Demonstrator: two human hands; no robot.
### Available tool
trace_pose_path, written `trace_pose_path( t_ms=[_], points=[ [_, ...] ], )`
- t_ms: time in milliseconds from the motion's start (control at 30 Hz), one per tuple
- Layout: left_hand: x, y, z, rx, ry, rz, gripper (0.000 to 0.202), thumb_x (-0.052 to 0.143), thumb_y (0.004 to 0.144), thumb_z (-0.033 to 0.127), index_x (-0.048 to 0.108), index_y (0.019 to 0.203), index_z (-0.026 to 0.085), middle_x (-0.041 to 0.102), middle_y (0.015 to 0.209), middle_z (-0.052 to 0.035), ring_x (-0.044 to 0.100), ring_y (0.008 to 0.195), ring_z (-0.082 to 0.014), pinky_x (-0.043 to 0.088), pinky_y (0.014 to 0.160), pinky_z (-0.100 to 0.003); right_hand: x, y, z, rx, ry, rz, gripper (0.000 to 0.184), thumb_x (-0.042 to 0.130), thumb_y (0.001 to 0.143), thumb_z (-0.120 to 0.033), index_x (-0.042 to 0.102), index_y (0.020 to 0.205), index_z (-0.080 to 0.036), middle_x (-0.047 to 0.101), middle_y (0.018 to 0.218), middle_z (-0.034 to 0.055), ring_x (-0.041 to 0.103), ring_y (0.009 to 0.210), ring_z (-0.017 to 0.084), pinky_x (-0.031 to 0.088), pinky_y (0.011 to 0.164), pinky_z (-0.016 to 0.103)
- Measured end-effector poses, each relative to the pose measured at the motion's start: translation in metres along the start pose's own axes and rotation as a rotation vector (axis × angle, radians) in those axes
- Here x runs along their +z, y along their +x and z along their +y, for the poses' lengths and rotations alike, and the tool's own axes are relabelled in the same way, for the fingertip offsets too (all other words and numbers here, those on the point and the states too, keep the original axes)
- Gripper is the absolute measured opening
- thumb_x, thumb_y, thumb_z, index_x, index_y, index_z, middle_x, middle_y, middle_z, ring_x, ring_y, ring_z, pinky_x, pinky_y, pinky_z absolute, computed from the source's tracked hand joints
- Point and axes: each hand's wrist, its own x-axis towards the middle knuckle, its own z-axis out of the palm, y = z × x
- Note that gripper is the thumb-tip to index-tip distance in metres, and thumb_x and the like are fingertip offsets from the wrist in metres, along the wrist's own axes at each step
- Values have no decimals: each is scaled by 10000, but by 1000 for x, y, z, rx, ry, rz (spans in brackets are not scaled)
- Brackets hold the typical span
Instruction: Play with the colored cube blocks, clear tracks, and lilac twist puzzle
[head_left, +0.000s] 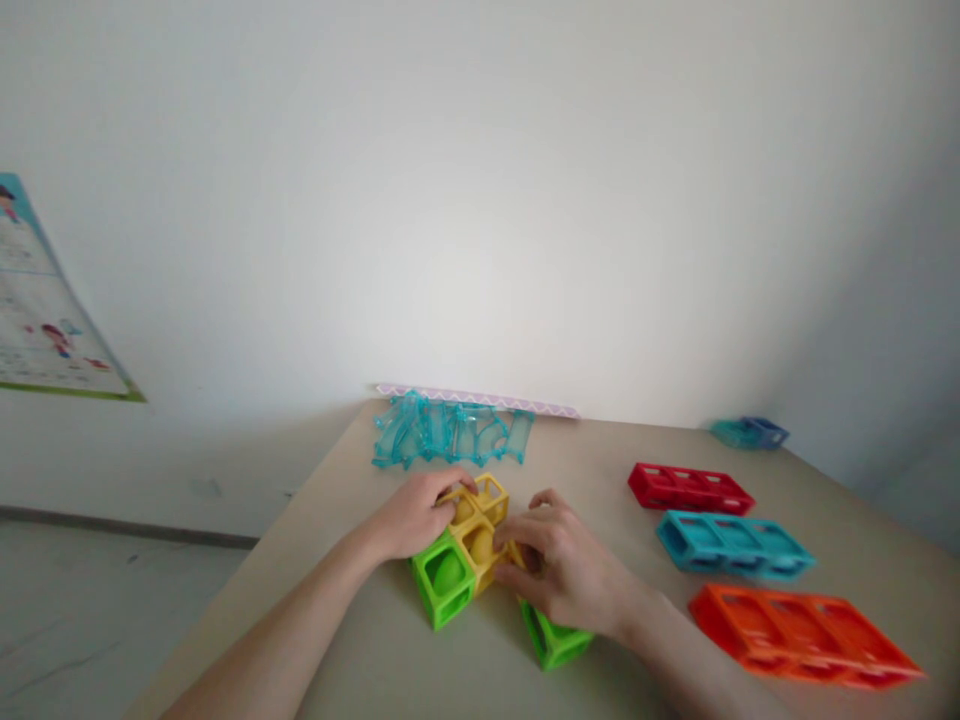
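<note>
Yellow open-frame cube blocks (491, 492) stand joined together at the middle of the table, with yellow balls inside some. A green open-frame cube (444, 585) with a green ball in it adjoins them at the near left. My left hand (416, 512) has its fingers closed on the far-left yellow cube. On the right side, my right hand (562, 560) pinches another yellow cube, mostly hidden by the fingers, against the yellow group. Below that hand a second green cube (555, 638) shows in part; whether it is joined to the held yellow cube I cannot tell.
At the right lie a red row (690, 488), a teal row (733, 545) and an orange row (806, 635) of open-frame blocks. Clear teal track pieces (454, 432) stand by a patterned strip (480, 398) at the wall. A dark blue block (765, 433) sits in the far-right corner.
</note>
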Motion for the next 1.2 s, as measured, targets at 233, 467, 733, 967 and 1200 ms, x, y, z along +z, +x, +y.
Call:
trace_pose_path(
  t_ms=[233,467,733,967,1200],
  points=[
    [3,1,-3,2,-55,-3,337,451,758,140,650,1027,184,660,858,-6,567,751,-155,423,687,-242,-2,1,-1,-9,-17,10,47,626,809,-232,609,842,-203,599,827,17,543,777,158,325,768,313],
    [9,3,-7,30,-146,-40,295,494,748,160,665,988,182,643,803,-7,552,729,-159,422,681,-251,-2,-1,0,-65,50,41,113,702,704,-209,608,762,-188,517,880,34,496,864,191,359,784,326],
    [3,6,-15,-70,-271,52,248,544,731,191,657,951,173,598,706,9,520,646,-141,382,608,-236,-2,-1,-1,-22,132,3,176,701,660,-157,539,727,-179,525,935,46,509,862,186,419,761,303],
    [-1,8,-6,-114,-455,50,261,553,728,194,628,974,151,534,617,31,452,551,-109,311,533,-218,-7,-6,5,-67,154,-41,124,686,720,-171,585,790,-181,569,1000,60,538,904,188,442,794,302],
    [3,0,1,47,-327,-187,404,632,800,350,622,1157,162,662,1007,-54,591,875,-185,442,761,-273,-8,-6,6,-141,221,-50,82,700,753,-191,628,791,-185,589,1043,63,554,967,194,436,855,317]
  ],
)
